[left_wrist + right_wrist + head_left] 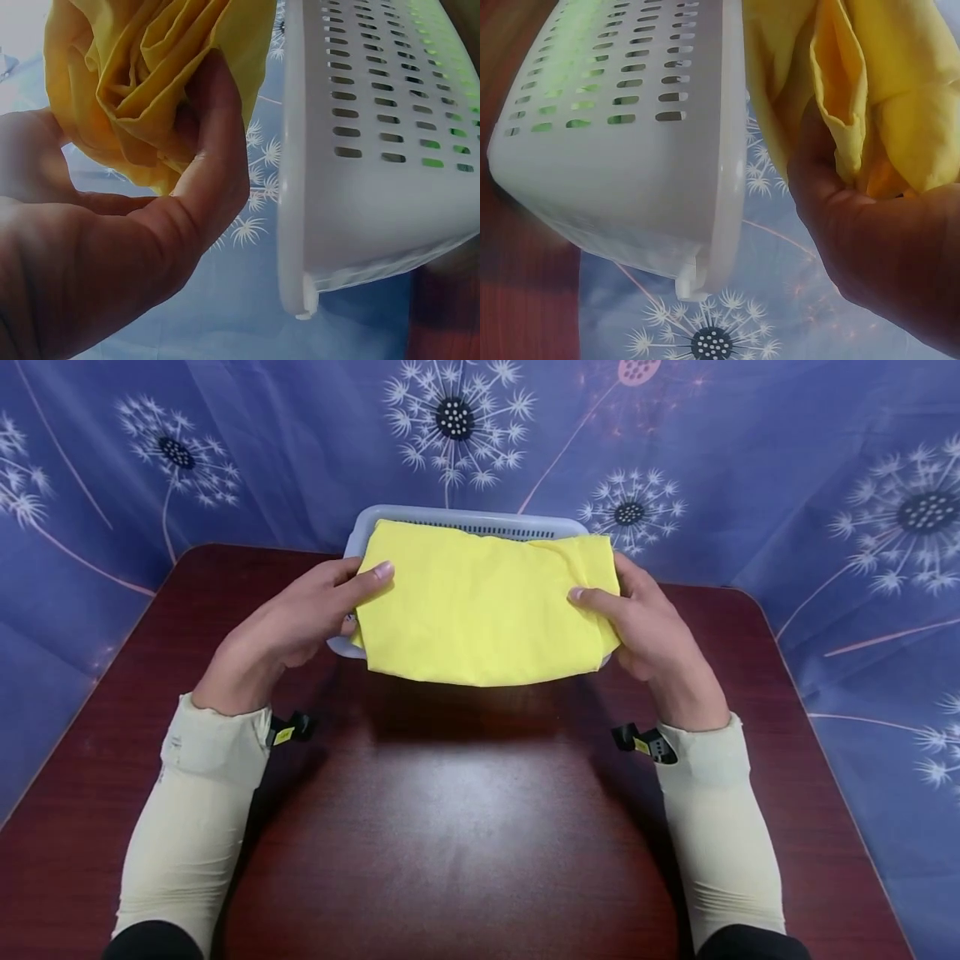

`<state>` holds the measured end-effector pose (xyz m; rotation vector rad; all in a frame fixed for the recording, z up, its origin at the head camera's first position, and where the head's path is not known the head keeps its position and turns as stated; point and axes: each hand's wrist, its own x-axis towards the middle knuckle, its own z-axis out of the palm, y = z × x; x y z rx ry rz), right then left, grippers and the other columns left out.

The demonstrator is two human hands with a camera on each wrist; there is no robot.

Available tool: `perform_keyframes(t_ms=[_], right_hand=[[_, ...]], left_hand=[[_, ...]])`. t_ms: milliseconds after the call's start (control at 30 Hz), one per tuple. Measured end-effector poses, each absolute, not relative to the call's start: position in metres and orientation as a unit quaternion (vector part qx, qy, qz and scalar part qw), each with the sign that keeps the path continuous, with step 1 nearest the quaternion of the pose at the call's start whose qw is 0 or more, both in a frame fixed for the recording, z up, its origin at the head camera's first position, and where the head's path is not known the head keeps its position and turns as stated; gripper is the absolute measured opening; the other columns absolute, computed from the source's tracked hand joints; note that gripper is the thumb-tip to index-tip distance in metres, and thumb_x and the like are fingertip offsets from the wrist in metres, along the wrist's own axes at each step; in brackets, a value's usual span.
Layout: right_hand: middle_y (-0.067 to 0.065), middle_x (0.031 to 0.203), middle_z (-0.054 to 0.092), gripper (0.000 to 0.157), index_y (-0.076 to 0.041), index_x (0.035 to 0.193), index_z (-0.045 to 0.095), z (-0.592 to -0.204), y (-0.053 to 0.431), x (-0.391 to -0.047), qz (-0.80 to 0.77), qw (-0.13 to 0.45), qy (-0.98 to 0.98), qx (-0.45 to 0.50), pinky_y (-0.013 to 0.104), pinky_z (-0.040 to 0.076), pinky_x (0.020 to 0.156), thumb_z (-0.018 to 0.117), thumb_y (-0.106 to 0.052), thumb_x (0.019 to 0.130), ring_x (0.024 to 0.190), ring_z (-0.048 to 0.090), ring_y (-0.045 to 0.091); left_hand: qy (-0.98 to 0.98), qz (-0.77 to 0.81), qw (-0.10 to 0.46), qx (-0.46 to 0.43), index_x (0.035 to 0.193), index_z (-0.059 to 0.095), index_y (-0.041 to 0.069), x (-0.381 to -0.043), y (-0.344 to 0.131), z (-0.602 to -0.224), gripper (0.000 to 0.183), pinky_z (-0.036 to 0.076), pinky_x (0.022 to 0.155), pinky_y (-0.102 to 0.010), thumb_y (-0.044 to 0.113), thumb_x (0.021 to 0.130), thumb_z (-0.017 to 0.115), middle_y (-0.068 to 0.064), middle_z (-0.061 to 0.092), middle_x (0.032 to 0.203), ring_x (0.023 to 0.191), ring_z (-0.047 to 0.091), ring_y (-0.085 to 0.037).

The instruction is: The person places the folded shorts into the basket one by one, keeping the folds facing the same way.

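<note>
A folded yellow cloth [487, 602] is held level between both hands above a pale grey-white plastic basket [480, 515]. My left hand [300, 610] grips the cloth's left end, thumb on top and fingers beneath. At the opposite end, my right hand [656, 622] pinches it the same way. Layered folds show at the cloth's end [142, 82] in the left wrist view, and an open fold of the cloth [840, 67] faces the right wrist camera. The cloth hides most of the basket's inside. Something green shows through the slots of the basket wall [630, 165].
The basket stands at the far side of a dark red-brown wooden table [450, 843]. Behind the table hangs a blue curtain [300, 435] printed with white dandelions, which also runs along both sides.
</note>
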<state>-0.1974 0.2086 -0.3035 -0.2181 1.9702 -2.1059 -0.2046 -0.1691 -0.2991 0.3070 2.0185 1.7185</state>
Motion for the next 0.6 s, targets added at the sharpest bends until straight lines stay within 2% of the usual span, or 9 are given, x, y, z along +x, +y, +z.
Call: perform_keyframes(t_ms=[267,600], right_hand=[[0.013,0.107,0.068,0.043,-0.009,0.143,0.047,-0.303,0.208,-0.205,-0.745,0.130,0.650,-0.075,0.040,0.064,0.067,0.062,-0.003,0.104,0.080,0.078,0.025],[0.016,0.117,0.063,0.047,-0.009,0.147,0.045,-0.302,0.204,-0.212,-0.758,0.113,0.638,-0.078,0.038,0.065,0.071,0.060,-0.001,0.103,0.085,0.077,0.025]], left_hand=[[0.732,0.638,0.216,0.105,0.144,0.048,0.001,-0.209,-0.168,-0.295,0.058,0.061,0.084,-0.035,0.048,0.109,0.055,-0.009,0.069,0.116,0.097,0.076,-0.023],[0.741,0.637,0.195,0.090,0.147,0.049,0.002,-0.220,-0.166,-0.296,0.061,0.057,0.090,-0.032,0.049,0.108,0.056,-0.006,0.066,0.121,0.103,0.069,-0.017]])
